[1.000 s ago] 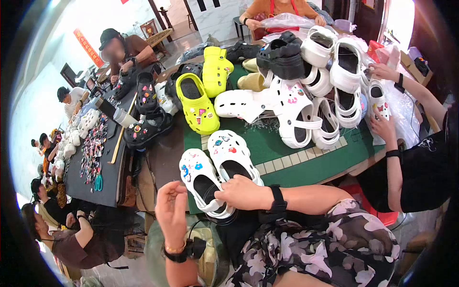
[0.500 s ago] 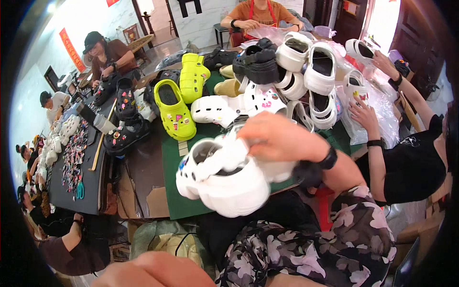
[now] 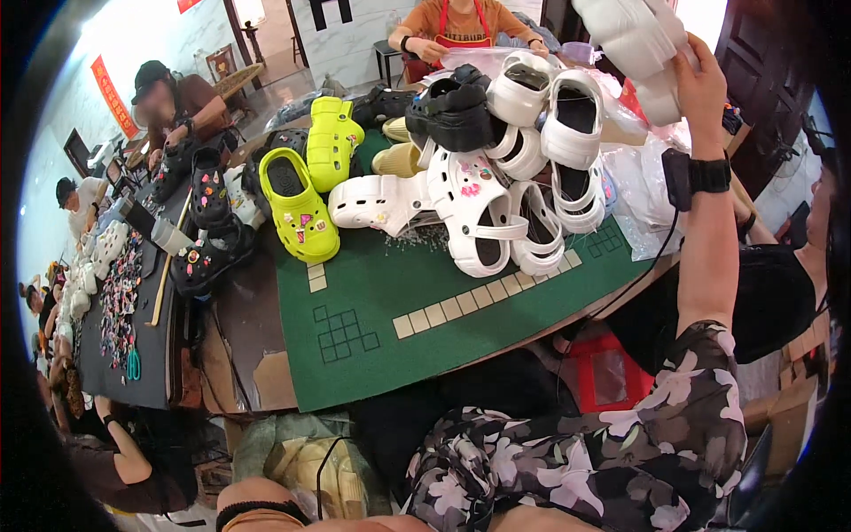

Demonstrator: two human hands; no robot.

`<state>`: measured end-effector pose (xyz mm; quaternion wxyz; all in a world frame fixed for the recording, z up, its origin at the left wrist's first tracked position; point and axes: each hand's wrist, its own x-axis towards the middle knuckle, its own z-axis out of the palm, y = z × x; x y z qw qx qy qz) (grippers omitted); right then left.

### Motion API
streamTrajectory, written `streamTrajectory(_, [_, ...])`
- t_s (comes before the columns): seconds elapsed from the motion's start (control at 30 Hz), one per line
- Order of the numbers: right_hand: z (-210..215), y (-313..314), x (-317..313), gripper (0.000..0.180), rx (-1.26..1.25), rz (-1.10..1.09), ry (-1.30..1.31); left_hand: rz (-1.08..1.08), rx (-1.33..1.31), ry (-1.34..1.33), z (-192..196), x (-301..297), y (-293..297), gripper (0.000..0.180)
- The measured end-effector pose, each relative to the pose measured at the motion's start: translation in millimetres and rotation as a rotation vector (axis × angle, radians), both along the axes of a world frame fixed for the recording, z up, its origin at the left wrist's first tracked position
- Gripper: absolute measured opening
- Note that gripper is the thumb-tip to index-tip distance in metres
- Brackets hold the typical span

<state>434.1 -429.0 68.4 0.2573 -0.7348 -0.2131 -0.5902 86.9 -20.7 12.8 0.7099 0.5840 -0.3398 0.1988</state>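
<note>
My right hand (image 3: 700, 84) is raised at the upper right, its fingers closed on thick-soled white clogs (image 3: 625, 44). They are cut off by the top edge, above the far right of the table. A piece of my left arm or hand (image 3: 253, 493) with a dark band shows at the lower edge; its fingers are hidden. Heaped on the green mat (image 3: 355, 381) are white clogs, one with pink charms (image 3: 470, 191) at the front. Beside them lie lime-green clogs (image 3: 301, 208) with charms and a black clog (image 3: 448, 111) on top of the heap.
Clear plastic bags (image 3: 643, 182) lie on the right of the table. A side table (image 3: 93, 355) at left holds loose charms (image 3: 120, 293), teal scissors (image 3: 134, 364) and black clogs (image 3: 208, 257). Several co-workers sit around; one in black is close at right. A red stool (image 3: 607, 372) stands below.
My right hand has carried the white clogs from above the mat's front to the upper right, uncovering the mat. My left hand has dropped lower, mostly out of the picture.
</note>
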Motion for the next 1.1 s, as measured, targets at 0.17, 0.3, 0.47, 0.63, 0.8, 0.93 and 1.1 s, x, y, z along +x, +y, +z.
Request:
streamTrajectory(0.17, [-54,-65,58,0.042,-0.037,-0.455,0.203,0.036,-0.003,-0.005,3,-5,2,0.014])
streamTrajectory(0.3, [-128,-116,92,0.042,-0.037,-0.538,0.454,0.089,-0.012,-0.006,7,-14,5,0.013])
streamTrajectory(0.47, [-216,-167,121,0.027,-0.209,-0.515,0.806,0.193,-0.026,-0.001,13,-28,12,0.013])
streamTrajectory(0.63, [-136,-141,134,0.032,-0.058,-0.616,0.566,0.376,-0.042,0.047,22,-43,25,0.013])
streamTrajectory(0.8, [-37,29,49,0.035,0.139,0.288,0.257,0.6,0.038,0.246,-26,-26,68,0.012])
streamTrajectory(0.93, [-19,177,-22,0.03,-0.06,0.712,0.394,0.849,0.275,0.62,-131,6,110,0.021])
streamTrajectory(1.1, [-69,326,-23,0.035,-0.255,0.773,0.499,1.134,0.579,0.721,-255,4,128,0.025])
